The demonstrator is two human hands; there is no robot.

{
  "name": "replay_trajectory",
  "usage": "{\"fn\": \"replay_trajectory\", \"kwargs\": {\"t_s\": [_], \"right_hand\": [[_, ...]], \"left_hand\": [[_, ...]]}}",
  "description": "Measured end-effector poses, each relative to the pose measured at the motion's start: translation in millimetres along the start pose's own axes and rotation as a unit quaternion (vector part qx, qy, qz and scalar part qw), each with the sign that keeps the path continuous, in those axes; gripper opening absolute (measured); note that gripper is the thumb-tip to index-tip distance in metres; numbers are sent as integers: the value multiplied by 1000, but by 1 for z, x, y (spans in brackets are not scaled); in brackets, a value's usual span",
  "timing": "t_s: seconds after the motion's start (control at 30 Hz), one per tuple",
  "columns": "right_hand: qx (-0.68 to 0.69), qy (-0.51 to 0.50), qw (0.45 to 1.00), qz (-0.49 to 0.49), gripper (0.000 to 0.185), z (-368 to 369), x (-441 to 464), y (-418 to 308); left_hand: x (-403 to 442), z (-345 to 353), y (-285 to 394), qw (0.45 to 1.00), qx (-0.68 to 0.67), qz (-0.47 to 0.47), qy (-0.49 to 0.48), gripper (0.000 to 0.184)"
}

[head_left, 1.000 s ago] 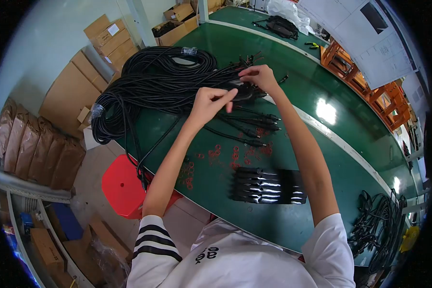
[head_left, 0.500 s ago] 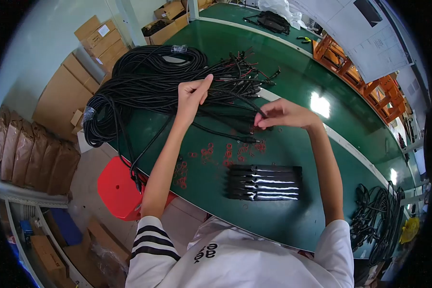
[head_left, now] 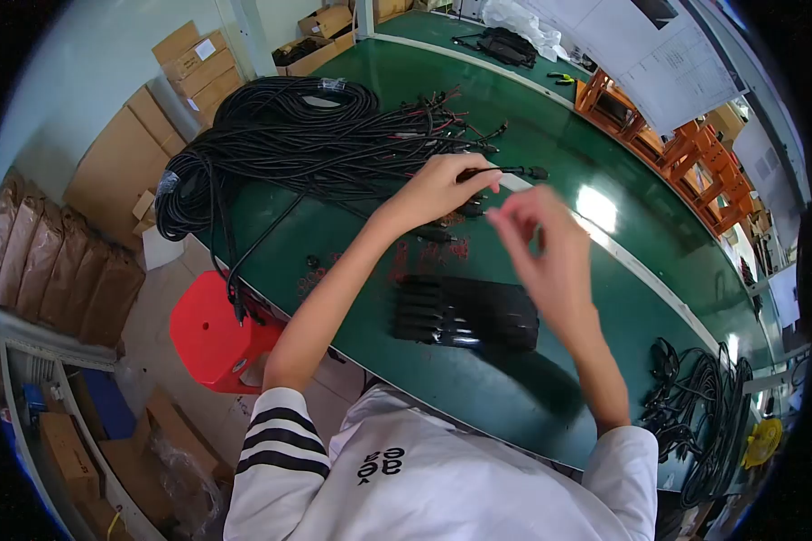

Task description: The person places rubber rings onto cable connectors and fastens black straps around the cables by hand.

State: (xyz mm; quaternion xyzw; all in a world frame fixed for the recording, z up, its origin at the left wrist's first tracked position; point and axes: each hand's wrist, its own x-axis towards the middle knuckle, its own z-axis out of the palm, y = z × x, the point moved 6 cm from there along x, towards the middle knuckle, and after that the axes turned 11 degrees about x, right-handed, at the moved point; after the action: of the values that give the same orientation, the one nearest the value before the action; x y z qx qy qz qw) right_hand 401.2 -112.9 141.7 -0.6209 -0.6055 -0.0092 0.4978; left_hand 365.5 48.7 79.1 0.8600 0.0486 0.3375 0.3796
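Observation:
My left hand [head_left: 451, 187] is closed around a black cable [head_left: 505, 169], whose connector end [head_left: 537, 172] sticks out to the right past the fingers. Just right of it, my right hand [head_left: 555, 252] is raised over the table, smeared by motion; whether it pinches anything does not show. Below the hands lies a row of flat, shiny black strips [head_left: 469, 314]. Small red rings [head_left: 433, 255] are scattered between the strips and the cables. A large coiled bundle of black cables [head_left: 289, 149] with stripped red and black wire ends lies behind my left hand.
The green table [head_left: 478, 397] has a pale strip along its middle. Another heap of black cables [head_left: 708, 415] lies at the right end. A red stool [head_left: 212, 329] stands at the table's left edge. Cardboard boxes [head_left: 198, 68] are stacked along the wall.
My left hand has moved right with the cable, its connector end now past the fingers. My right hand has come away from the cable, down and slightly right. The view has shifted slightly.

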Motion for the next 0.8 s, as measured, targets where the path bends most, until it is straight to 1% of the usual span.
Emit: {"fn": "replay_trajectory", "kwargs": {"t_s": [0.03, 0.07, 0.1, 0.13, 0.17, 0.2, 0.23, 0.27, 0.3, 0.33, 0.4, 0.43, 0.47, 0.53, 0.63, 0.73, 0.77, 0.8], "right_hand": [[54, -89, 992, 69, 20, 20, -17, 2], [28, -166, 985, 29, 27, 41, -31, 0], [18, -191, 981, 16, 30, 63, -45, 3], [11, -178, 984, -5, 29, 82, -54, 4], [0, -188, 982, -15, 29, 97, -62, 5], [-10, -197, 980, -24, 29, 110, -68, 6], [-54, -220, 974, -26, 28, 121, -73, 6], [-54, -217, 975, -23, 28, 127, -77, 7], [-78, -217, 973, -13, 29, 133, -81, 9], [-103, -219, 970, -6, 29, 137, -84, 11], [-97, -215, 972, -5, 27, 138, -85, 12], [-98, -201, 975, 4, 25, 136, -85, 13], [-99, -189, 977, 17, 24, 135, -88, 12], [-114, -191, 975, 20, 22, 134, -88, 12], [-111, -198, 974, 24, 22, 133, -93, 13], [-137, -191, 972, 31, 22, 133, -98, 9], [-131, -191, 972, 40, 22, 130, -95, 8], [-126, -191, 972, 48, 22, 128, -93, 6]], "left_hand": [[-1, -1, -2, 999, -15, -46, 11, 25], [-5, 0, -5, 995, -31, -94, 20, 25], [-9, 1, -8, 985, -123, -102, 67, 27], [-16, -2, -2, 975, -156, -106, 117, 27], [-25, -6, 3, 961, -191, -112, 166, 28], [-34, -7, -10, 956, -198, -120, 178, 29], [-41, -12, -4, 961, -163, -98, 200, 29], [-49, -17, 3, 964, -126, -74, 222, 30], [-54, -23, 11, 973, -53, -78, 212, 31], [-59, -26, 16, 973, -53, -78, 212, 31], [-64, -28, 16, 971, -115, -136, 162, 32], [-65, -32, 20, 969, -110, -164, 147, 30], [-71, -36, 20, 968, -111, -172, 147, 30], [-74, -33, 20, 978, -97, -178, 42, 29], [-92, -32, 26, 974, -129, -189, 10, 32], [-121, -35, 32, 974, -107, -194, 52, 32], [-131, -33, 29, 974, -100, -183, 85, 28], [-138, -27, 28, 973, -102, -188, 84, 28]]}}
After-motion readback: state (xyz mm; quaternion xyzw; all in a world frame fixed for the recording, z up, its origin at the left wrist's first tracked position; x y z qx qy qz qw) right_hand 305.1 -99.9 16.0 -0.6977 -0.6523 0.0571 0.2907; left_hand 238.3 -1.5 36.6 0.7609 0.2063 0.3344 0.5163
